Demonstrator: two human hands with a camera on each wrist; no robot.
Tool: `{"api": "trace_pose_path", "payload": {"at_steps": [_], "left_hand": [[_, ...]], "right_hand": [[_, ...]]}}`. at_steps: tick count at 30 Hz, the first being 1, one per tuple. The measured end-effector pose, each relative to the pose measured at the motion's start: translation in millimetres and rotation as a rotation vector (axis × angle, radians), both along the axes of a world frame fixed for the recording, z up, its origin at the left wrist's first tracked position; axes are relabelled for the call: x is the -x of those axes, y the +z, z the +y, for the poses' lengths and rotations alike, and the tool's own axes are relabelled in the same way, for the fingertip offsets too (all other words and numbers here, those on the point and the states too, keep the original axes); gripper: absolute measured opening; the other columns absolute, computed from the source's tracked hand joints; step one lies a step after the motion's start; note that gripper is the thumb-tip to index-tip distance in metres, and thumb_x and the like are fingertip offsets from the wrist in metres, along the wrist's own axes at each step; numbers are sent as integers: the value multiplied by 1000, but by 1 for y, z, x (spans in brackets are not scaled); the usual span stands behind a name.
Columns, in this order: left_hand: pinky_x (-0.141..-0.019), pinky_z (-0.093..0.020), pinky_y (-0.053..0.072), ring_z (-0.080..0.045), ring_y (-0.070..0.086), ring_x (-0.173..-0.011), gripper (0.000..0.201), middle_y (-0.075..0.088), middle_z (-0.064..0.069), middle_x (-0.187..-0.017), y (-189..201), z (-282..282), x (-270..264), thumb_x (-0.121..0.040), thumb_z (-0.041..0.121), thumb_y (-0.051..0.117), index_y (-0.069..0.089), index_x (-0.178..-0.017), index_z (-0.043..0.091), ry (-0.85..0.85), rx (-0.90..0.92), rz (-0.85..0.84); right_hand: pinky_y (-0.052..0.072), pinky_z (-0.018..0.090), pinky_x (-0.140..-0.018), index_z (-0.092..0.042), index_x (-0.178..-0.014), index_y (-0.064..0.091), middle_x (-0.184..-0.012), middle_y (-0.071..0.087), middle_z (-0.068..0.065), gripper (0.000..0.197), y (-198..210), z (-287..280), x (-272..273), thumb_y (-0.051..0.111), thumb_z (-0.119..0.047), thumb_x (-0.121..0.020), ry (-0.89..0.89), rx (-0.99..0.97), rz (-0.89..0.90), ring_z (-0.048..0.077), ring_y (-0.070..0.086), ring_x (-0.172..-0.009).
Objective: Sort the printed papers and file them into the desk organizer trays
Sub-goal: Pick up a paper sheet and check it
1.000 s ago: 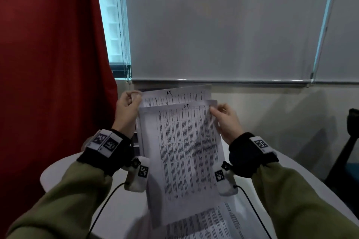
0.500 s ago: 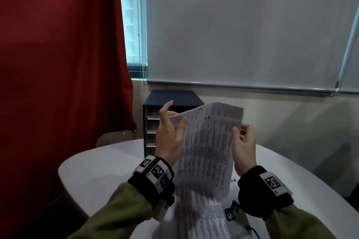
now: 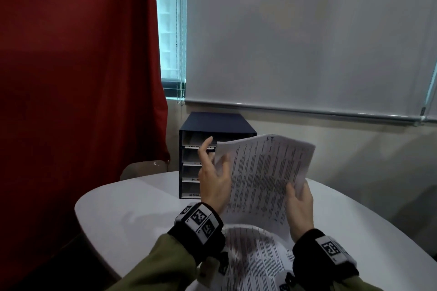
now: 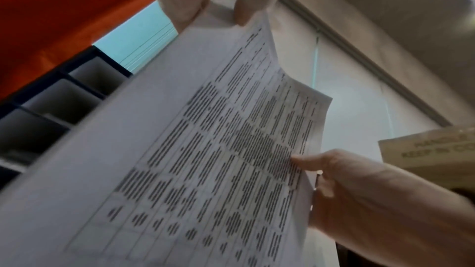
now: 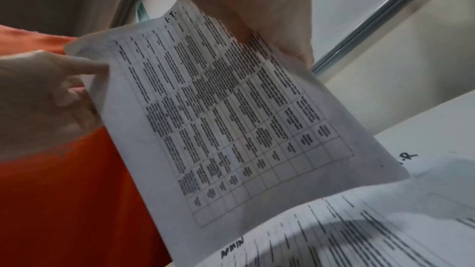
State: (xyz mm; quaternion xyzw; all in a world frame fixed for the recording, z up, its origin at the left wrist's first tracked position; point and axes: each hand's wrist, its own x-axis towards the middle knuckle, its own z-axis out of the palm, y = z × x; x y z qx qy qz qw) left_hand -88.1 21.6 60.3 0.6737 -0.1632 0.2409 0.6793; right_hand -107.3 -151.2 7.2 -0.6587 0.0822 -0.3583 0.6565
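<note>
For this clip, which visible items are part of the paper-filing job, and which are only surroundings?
Part of the job:
- held I.T. sheets, gripped by the right hand, left hand at their edge
- desk organizer
- printed papers on the table

Surroundings:
- red curtain
- roller blind
- white table
- cardboard box

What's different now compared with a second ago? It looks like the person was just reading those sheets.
The printed sheets marked I.T. have come down from in front of the face and tilted toward the organizer, now in view. The left hand has loosened its pinch on the top corner; its fingers are spread along the left edge. The right hand slid down to grip the right edge. More papers still lie on the table.
</note>
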Motion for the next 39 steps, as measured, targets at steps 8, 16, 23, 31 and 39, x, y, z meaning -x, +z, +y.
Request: {"api": "trace_pose_path", "payload": {"at_steps": [8,16,23,31,39], "left_hand": [[-96,-35,48,-32,55,-116,58,48,-19,-137,-81,10,-28,-96,9,36,12,-149,8,-118,-471,578],[-105,-35,39,-33,48,-121,56,46,-15,-139,-87,45,-66,-88,18,33,29,-143,7,-72,-402,725],[-105,-50,38,-45,46,-122,55,43,-34,-131,-103,83,-88,-80,16,36,38,-131,-7,-48,-380,782],[-59,-34,57,-32,66,-71,27,51,-17,-117,-51,89,-83,-91,8,37,44,-117,8,-323,-158,868],[-35,-15,44,-22,52,-65,48,40,-21,-136,-50,66,-149,-95,-7,24,30,-141,5,-97,70,827]], "right_hand": [[51,43,-87,-13,-106,46,-108,61,12,20,-52,-5,-1,39,1,-94,110,102,467,29,58,-95],[53,36,-79,-7,-103,58,-100,62,9,24,-37,-3,-52,47,-4,-82,320,-26,615,23,63,-82],[37,26,-67,-11,-62,39,-74,40,6,30,-36,23,-74,43,7,-86,383,22,842,18,39,-64],[40,21,-60,-16,-69,44,-74,43,-1,27,9,8,-115,48,0,-90,385,64,813,8,42,-63],[37,17,-35,-2,-84,56,-57,58,9,9,21,4,-149,55,-4,-92,369,-3,836,14,55,-39]]}}
